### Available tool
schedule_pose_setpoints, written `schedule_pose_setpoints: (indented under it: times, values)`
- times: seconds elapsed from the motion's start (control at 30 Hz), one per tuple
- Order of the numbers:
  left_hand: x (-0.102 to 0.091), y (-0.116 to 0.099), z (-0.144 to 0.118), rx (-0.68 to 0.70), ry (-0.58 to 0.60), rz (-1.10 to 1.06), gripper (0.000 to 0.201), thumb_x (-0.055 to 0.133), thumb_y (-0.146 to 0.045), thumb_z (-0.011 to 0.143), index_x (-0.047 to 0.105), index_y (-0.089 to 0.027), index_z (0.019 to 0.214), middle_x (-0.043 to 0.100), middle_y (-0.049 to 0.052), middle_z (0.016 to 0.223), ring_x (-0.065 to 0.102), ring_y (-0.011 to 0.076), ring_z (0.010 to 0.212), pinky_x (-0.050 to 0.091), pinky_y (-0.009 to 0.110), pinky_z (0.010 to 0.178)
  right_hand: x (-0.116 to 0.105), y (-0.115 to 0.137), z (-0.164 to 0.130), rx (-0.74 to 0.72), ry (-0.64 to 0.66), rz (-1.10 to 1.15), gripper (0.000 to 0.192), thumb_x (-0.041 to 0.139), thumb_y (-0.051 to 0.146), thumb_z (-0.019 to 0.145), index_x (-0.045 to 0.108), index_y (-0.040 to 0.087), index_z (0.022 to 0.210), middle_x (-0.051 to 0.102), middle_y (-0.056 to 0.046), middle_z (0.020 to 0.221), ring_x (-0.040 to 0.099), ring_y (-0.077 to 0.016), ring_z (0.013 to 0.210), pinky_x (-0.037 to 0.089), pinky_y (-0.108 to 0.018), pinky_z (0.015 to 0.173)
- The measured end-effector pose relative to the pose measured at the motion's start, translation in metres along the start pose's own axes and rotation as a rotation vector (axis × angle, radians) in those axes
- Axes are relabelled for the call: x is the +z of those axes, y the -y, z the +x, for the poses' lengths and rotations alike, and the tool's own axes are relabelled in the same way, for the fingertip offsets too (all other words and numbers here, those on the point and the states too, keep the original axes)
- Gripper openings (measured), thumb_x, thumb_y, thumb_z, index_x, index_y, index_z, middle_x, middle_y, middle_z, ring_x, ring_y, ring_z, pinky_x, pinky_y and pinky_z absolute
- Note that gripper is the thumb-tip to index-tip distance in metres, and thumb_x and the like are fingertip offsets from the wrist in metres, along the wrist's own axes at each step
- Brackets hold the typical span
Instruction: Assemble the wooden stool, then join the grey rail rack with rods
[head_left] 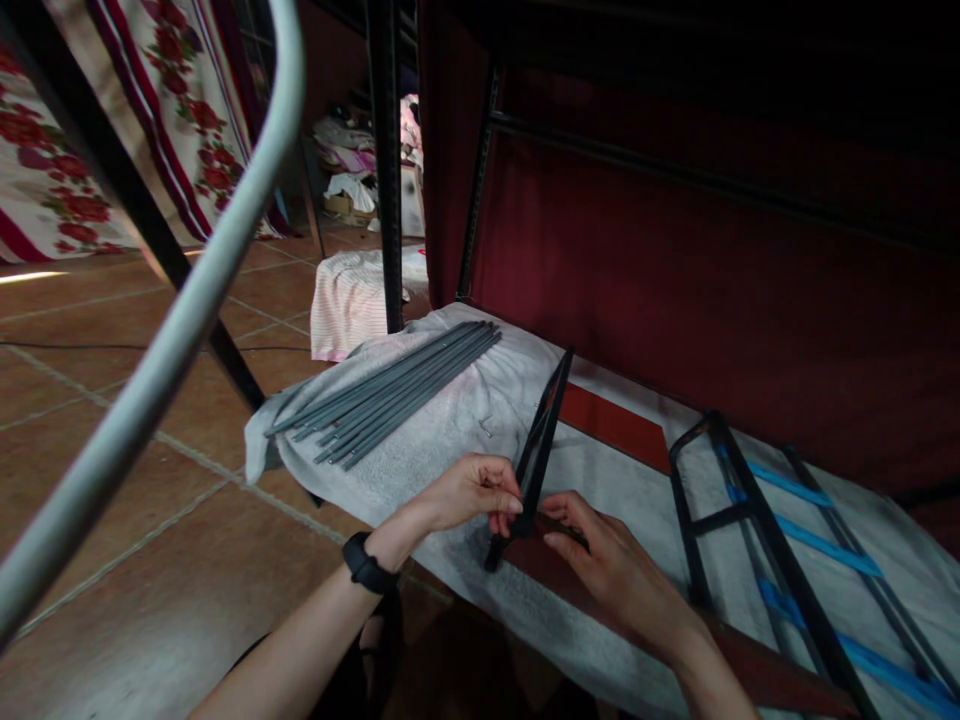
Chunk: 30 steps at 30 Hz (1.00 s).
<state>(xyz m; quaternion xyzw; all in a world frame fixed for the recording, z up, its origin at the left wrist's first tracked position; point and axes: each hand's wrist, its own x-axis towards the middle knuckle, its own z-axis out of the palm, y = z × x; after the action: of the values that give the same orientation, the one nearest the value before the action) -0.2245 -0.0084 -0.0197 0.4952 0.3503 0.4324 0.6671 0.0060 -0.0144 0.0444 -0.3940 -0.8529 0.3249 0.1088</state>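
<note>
Two hands meet on a black bracket [541, 440] that stands tilted on the grey cloth [465, 420]. The left hand [472, 492] has its grip pinched on the bracket's lower edge; the right hand [607, 565] touches its foot, seemingly pinching too, though shadow blurs it. Left of the bracket lie grey rods [390, 390]; right of it, a black frame [750, 520].
</note>
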Motion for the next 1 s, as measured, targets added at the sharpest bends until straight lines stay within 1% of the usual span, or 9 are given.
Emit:
schedule_pose_setpoints:
  times: [0.1,0.17,0.23,0.37,0.47,0.6,0.73,0.83,1.0]
  values:
    - [0.000,0.003,0.001,0.001,0.004,-0.015,0.039,0.085,-0.041,0.069,0.058,-0.014,0.078,0.068,-0.001,0.062,0.065,0.0112,0.050,0.047,0.019,0.047,0.002,-0.003,0.002,-0.034,-0.007,-0.031,0.047,0.043,0.027,0.099,0.041,0.030,0.146,0.064,-0.005,0.130,0.061,-0.0203,0.119,0.049,-0.039,0.101]
    - [0.002,0.005,0.001,0.008,-0.006,-0.026,0.038,0.084,-0.040,0.071,0.058,-0.014,0.079,0.066,-0.003,0.061,0.064,0.0103,0.049,0.045,0.017,0.046,0.002,-0.005,0.003,-0.104,0.011,-0.067,0.050,0.039,0.024,0.100,0.038,0.032,0.150,0.060,-0.005,0.136,0.059,-0.0191,0.122,0.047,-0.038,0.105]
    - [0.003,0.008,0.001,0.016,-0.018,-0.036,0.037,0.083,-0.039,0.072,0.056,-0.015,0.081,0.065,-0.004,0.059,0.063,0.0094,0.047,0.043,0.016,0.045,0.003,-0.005,0.004,-0.147,0.026,-0.115,0.051,0.037,0.022,0.101,0.039,0.033,0.150,0.058,-0.005,0.138,0.058,-0.0187,0.123,0.047,-0.038,0.105]
    - [0.004,0.009,0.000,0.031,-0.018,-0.057,0.042,0.082,-0.038,0.073,0.049,-0.018,0.089,0.066,-0.006,0.060,0.063,0.0111,0.045,0.041,0.016,0.041,0.007,-0.005,0.008,-0.153,0.032,-0.202,0.054,0.038,0.020,0.100,0.036,0.031,0.153,0.059,-0.008,0.136,0.060,-0.0200,0.119,0.049,-0.039,0.103]
    - [0.004,0.008,-0.001,0.036,-0.025,-0.026,0.041,0.081,-0.038,0.074,0.046,-0.019,0.084,0.066,-0.005,0.058,0.061,0.0108,0.042,0.041,0.016,0.039,0.010,-0.004,0.011,-0.179,0.053,-0.219,0.056,0.038,0.014,0.098,0.038,0.029,0.151,0.062,-0.007,0.132,0.063,-0.0190,0.114,0.050,-0.038,0.101]
    - [0.006,0.007,-0.001,0.033,-0.059,-0.018,0.039,0.081,-0.037,0.075,0.047,-0.018,0.082,0.065,-0.005,0.054,0.059,0.0100,0.039,0.039,0.015,0.037,0.011,-0.004,0.013,-0.205,0.045,-0.232,0.054,0.039,0.012,0.097,0.040,0.026,0.149,0.062,-0.007,0.135,0.063,-0.0193,0.116,0.052,-0.038,0.101]
    - [0.004,0.005,-0.003,0.000,-0.021,-0.079,0.041,0.084,-0.036,0.072,0.051,-0.017,0.085,0.067,-0.003,0.058,0.062,0.0120,0.043,0.042,0.017,0.039,0.011,-0.007,0.014,-0.214,0.019,-0.243,0.051,0.040,0.013,0.097,0.045,0.025,0.146,0.065,-0.007,0.134,0.065,-0.0199,0.115,0.053,-0.037,0.100]
    - [-0.001,0.002,-0.005,-0.024,0.010,-0.100,0.042,0.083,-0.043,0.073,0.056,-0.015,0.090,0.070,0.001,0.066,0.067,0.0136,0.051,0.047,0.019,0.045,0.011,-0.007,0.015,-0.223,0.014,-0.242,0.050,0.041,0.016,0.097,0.045,0.025,0.146,0.064,-0.007,0.135,0.066,-0.0206,0.116,0.053,-0.037,0.100]
    - [-0.002,0.001,-0.006,-0.022,-0.064,-0.015,0.038,0.079,-0.045,0.077,0.056,-0.015,0.079,0.067,0.000,0.060,0.061,0.0104,0.044,0.038,0.017,0.041,0.012,-0.007,0.015,-0.211,0.023,-0.255,0.050,0.039,0.016,0.098,0.044,0.022,0.148,0.065,-0.008,0.134,0.064,-0.0213,0.119,0.052,-0.038,0.103]
